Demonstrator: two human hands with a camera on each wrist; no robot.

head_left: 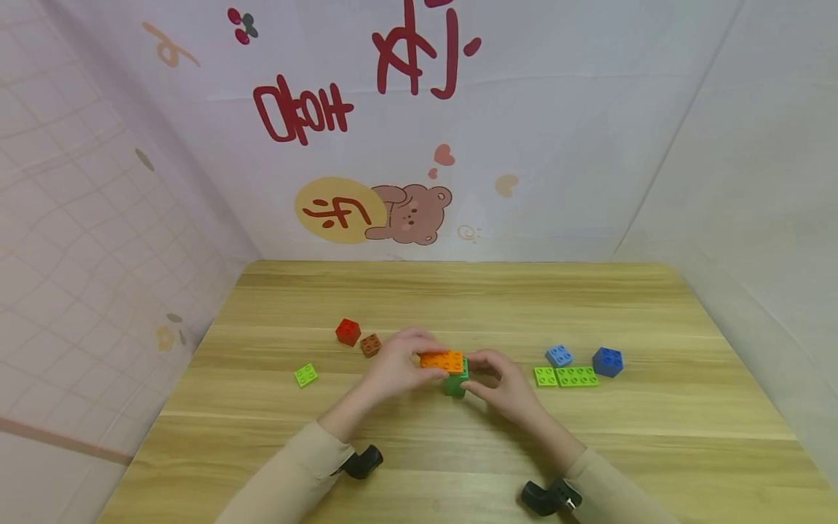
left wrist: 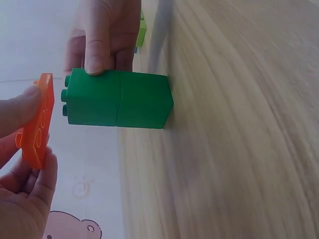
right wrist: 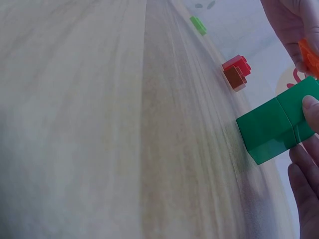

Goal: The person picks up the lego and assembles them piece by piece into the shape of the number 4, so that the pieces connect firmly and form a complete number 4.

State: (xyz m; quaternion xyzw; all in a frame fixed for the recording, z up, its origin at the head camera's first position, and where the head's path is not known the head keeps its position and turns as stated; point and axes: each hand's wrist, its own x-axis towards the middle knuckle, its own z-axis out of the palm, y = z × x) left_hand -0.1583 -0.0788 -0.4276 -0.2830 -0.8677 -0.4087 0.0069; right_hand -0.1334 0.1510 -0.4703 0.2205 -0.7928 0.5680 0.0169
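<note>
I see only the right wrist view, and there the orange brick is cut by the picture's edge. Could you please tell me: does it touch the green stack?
Observer: No. The left wrist view shows a gap between the orange brick and the green stack.
Operator: Thank you. Which brick lies farthest to the person's right? My view does not reach there.
Observer: In the head view, it is the dark blue brick.
Operator: And what lies between it and the right hand?
Observer: A light blue brick, a short lime brick and a long lime brick.
</note>
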